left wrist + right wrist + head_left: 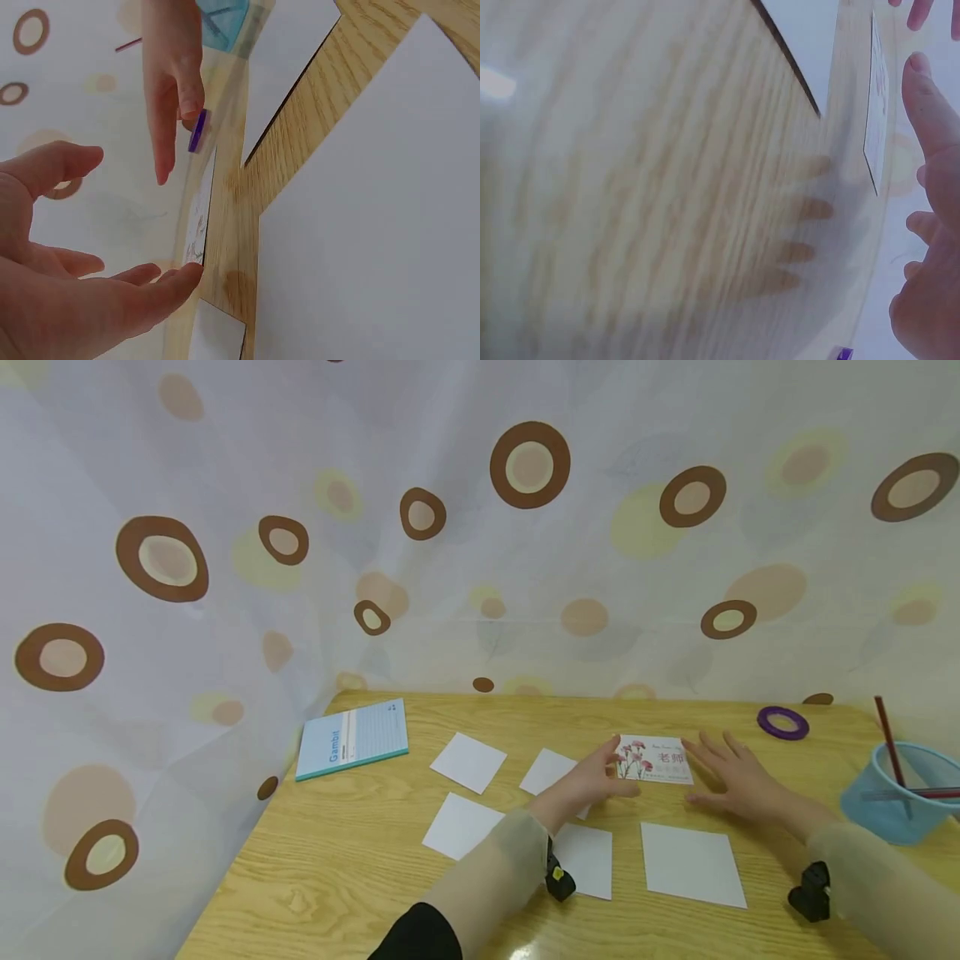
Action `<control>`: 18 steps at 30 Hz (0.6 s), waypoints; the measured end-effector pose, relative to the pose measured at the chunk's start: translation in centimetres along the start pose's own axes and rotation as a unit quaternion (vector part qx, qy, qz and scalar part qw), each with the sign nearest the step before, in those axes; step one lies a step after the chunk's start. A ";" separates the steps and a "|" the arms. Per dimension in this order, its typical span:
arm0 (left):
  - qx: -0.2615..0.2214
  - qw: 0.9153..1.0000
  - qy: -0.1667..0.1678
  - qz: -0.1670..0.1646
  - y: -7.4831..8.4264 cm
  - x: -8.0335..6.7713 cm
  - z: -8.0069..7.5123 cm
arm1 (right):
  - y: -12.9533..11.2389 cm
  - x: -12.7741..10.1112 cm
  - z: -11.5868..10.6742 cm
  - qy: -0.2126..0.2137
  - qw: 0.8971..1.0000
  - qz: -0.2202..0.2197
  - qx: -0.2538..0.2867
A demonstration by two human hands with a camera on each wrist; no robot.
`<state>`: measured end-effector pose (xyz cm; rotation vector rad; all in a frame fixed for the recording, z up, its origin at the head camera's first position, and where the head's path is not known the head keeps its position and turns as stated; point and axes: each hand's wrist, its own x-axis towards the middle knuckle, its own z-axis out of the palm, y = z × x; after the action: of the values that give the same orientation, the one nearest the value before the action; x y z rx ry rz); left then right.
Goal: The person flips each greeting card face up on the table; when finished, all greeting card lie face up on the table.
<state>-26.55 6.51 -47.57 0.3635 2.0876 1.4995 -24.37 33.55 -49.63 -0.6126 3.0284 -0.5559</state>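
Observation:
A printed card [654, 760] with pink flowers and red characters lies on the wooden table. My left hand [588, 783] is at its left edge, fingers spread and loosely bent, fingertips right by the card. On the other side, my right hand [738, 781] hovers with its fingers extended near the card's right edge. In the left wrist view the card [198, 217] appears edge-on beyond the left fingertips. The right wrist view shows the right thumb [930, 105] beside the card. Nearer me lies a white rectangular card [693, 864], apart from both hands.
Several white paper squares [468, 762] lie left of the hands, some partly hidden by the left arm. A blue notebook [352, 739] is at the back left. At the right are a purple ring [783, 723] and a blue cup [885, 802] holding pencils. Patterned curtain [525, 568] borders the table.

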 end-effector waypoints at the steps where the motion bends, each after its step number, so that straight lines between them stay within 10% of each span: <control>1: 0.020 1.000 -0.005 0.004 0.0 -0.2 0.0 | -0.2 -0.3 -0.1 0.001 1.000 -0.005 0.002; 10: 0.151 0.986 -0.045 0.045 0.2 -1.6 0.8 | -0.6 -3.3 0.4 0.002 0.999 -0.029 0.015; 18: 0.334 0.936 -0.073 0.087 0.4 -2.2 1.4 | -0.9 -4.9 0.7 0.024 0.998 -0.057 -0.016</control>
<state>-24.01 6.59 -46.93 0.8997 2.4383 0.7635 -19.49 34.39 -50.30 -0.7903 3.0681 -0.5329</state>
